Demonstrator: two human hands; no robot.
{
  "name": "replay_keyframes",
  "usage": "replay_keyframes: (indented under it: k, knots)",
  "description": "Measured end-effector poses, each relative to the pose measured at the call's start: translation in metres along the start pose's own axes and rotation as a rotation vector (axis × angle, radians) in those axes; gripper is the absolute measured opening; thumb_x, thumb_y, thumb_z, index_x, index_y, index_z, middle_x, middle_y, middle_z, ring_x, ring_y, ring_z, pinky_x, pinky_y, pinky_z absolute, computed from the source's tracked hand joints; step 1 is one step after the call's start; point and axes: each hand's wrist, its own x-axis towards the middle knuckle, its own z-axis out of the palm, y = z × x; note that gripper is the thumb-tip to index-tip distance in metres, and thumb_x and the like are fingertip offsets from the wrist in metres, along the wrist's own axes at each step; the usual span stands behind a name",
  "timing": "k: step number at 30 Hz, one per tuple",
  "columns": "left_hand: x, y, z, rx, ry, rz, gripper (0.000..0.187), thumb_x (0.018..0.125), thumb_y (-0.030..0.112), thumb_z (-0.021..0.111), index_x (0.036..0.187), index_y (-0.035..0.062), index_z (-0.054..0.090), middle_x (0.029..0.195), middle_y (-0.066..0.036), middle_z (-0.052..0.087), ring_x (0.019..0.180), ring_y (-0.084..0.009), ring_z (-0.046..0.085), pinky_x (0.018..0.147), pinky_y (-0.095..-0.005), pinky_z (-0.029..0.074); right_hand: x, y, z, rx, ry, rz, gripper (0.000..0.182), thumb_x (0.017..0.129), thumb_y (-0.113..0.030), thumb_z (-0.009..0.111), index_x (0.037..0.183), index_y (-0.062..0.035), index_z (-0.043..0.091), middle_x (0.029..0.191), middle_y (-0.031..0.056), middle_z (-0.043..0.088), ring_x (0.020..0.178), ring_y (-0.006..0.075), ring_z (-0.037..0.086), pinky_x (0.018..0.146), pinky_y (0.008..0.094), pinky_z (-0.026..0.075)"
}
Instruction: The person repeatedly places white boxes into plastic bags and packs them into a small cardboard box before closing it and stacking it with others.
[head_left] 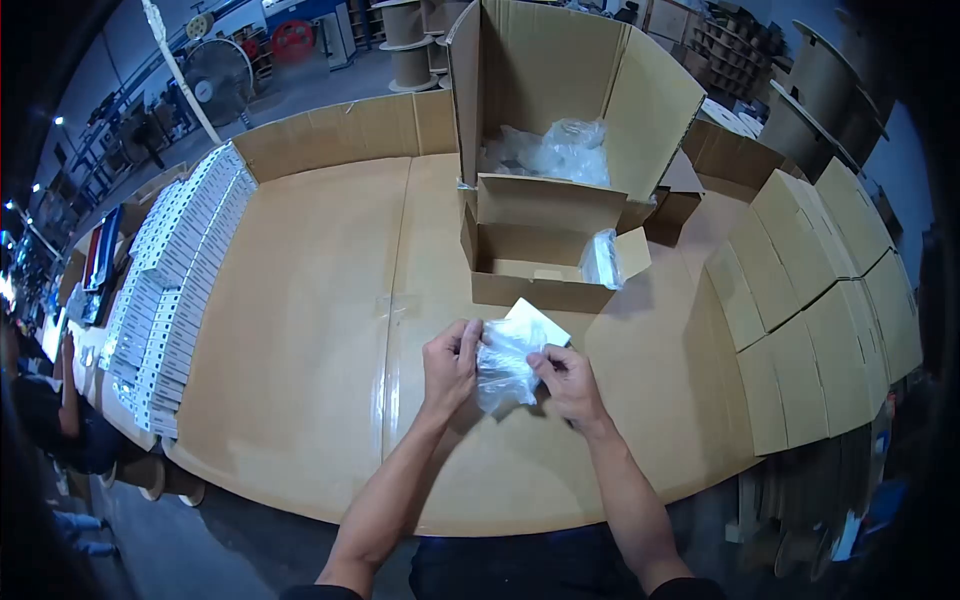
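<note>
Close over the cardboard-covered table [300,300], my left hand [452,365] pinches the left side of a clear plastic bag [505,365]. My right hand [568,385] grips its right side, thumb on top. A small white box [538,320] shows its corner past the upper right of the bag; the rest is hidden behind the plastic. Just beyond my hands stands an open cardboard box [540,293], with a plastic-wrapped packet [601,260] at its right end.
A tall open carton [555,75] holding crumpled plastic bags [570,150] stands behind the small box. Long stacks of white boxes [185,260] line the left edge. Closed brown cartons [800,310] are piled at the right. A person [60,410] is at the far left.
</note>
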Motion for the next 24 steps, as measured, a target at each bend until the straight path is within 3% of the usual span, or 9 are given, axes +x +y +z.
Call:
replay_keyframes:
  k: [4, 8, 12, 13, 16, 17, 20, 21, 24]
  knots:
    - [0.003, 0.003, -0.007, 0.05, 0.001, 0.003, 0.039, 0.107, 0.023, 0.055, 0.078, -0.0015, 0.064, 0.064, 0.001, 0.052, 0.062, -0.006, 0.045, 0.055, -0.0261, 0.038, 0.0, -0.003, 0.0, 0.015, 0.033, 0.012, 0.038, 0.102, -0.031, 0.064, 0.085, 0.0027, 0.067, 0.077, 0.0044, 0.054, 0.07, 0.011, 0.05, 0.065, 0.0281, 0.042]
    - [0.004, -0.006, -0.005, 0.015, 0.055, -0.023, 0.036, 0.105, 0.021, 0.057, 0.08, -0.0025, 0.066, 0.058, -0.003, 0.05, 0.058, -0.007, 0.044, 0.052, -0.0304, 0.038, -0.01, 0.002, 0.014, 0.091, -0.049, -0.009, 0.035, 0.096, -0.032, 0.073, 0.096, 0.0033, 0.072, 0.092, 0.0079, 0.062, 0.081, 0.0142, 0.063, 0.073, 0.03, 0.051]
    - [0.009, -0.011, -0.014, -0.154, 0.082, -0.075, 0.023, 0.105, 0.019, 0.06, 0.094, -0.0006, 0.066, 0.072, 0.002, 0.059, 0.062, -0.0026, 0.046, 0.053, -0.0233, 0.037, -0.009, 0.003, 0.008, -0.087, -0.017, 0.004, 0.032, 0.092, -0.028, 0.077, 0.098, 0.0024, 0.073, 0.097, 0.0099, 0.067, 0.084, 0.0161, 0.066, 0.075, 0.0312, 0.054]
    - [0.008, -0.005, -0.012, -0.255, 0.038, -0.107, 0.021, 0.103, 0.02, 0.062, 0.105, -0.0006, 0.064, 0.081, 0.003, 0.062, 0.065, -0.0012, 0.05, 0.055, -0.0195, 0.04, -0.007, 0.01, 0.007, -0.014, 0.011, 0.007, 0.03, 0.093, -0.029, 0.076, 0.1, 0.0001, 0.074, 0.096, 0.0101, 0.067, 0.084, 0.0171, 0.067, 0.075, 0.032, 0.053]
    - [-0.008, -0.007, 0.002, -0.266, -0.117, -0.084, 0.022, 0.102, 0.021, 0.065, 0.108, 0.0, 0.063, 0.082, 0.002, 0.064, 0.067, -0.0019, 0.054, 0.057, -0.0192, 0.043, -0.003, 0.012, 0.008, 0.087, 0.118, -0.037, 0.028, 0.094, -0.03, 0.075, 0.101, -0.0027, 0.075, 0.098, 0.0119, 0.069, 0.084, 0.0192, 0.067, 0.076, 0.0332, 0.053]
    - [-0.016, -0.004, 0.009, -0.281, -0.141, -0.114, 0.023, 0.101, 0.022, 0.066, 0.109, 0.0005, 0.064, 0.083, 0.002, 0.063, 0.067, -0.0022, 0.054, 0.058, -0.0192, 0.043, -0.004, 0.014, 0.007, 0.022, 0.07, -0.045, 0.025, 0.101, -0.02, 0.067, 0.106, 0.0037, 0.069, 0.107, 0.0046, 0.063, 0.094, 0.0116, 0.061, 0.084, 0.0281, 0.051]
    - [-0.02, -0.002, 0.014, -0.083, -0.035, -0.048, 0.017, 0.102, 0.017, 0.064, 0.095, 0.0012, 0.066, 0.076, 0.002, 0.061, 0.066, -0.003, 0.05, 0.056, -0.0225, 0.04, -0.004, 0.007, 0.006, -0.104, 0.072, -0.104, 0.035, 0.096, -0.033, 0.072, 0.104, 0.0002, 0.073, 0.105, 0.0151, 0.071, 0.087, 0.0226, 0.068, 0.078, 0.0342, 0.053]
    - [-0.017, -0.003, 0.013, -0.095, -0.014, -0.037, 0.019, 0.102, 0.017, 0.063, 0.093, 0.0008, 0.065, 0.075, 0.002, 0.06, 0.066, -0.0033, 0.049, 0.055, -0.0231, 0.04, -0.003, 0.004, 0.005, -0.134, 0.089, -0.14, 0.035, 0.095, -0.034, 0.073, 0.105, -0.0001, 0.073, 0.099, 0.0134, 0.07, 0.086, 0.0209, 0.067, 0.077, 0.0333, 0.052]
    - [-0.01, -0.005, 0.005, -0.089, 0.035, -0.01, 0.023, 0.104, 0.015, 0.059, 0.088, -0.0004, 0.065, 0.072, 0.001, 0.059, 0.065, -0.004, 0.049, 0.055, -0.0242, 0.04, -0.004, -0.01, -0.003, -0.06, 0.064, -0.049, 0.03, 0.099, -0.025, 0.07, 0.11, 0.0029, 0.069, 0.107, 0.003, 0.062, 0.093, 0.0112, 0.058, 0.084, 0.0275, 0.05]
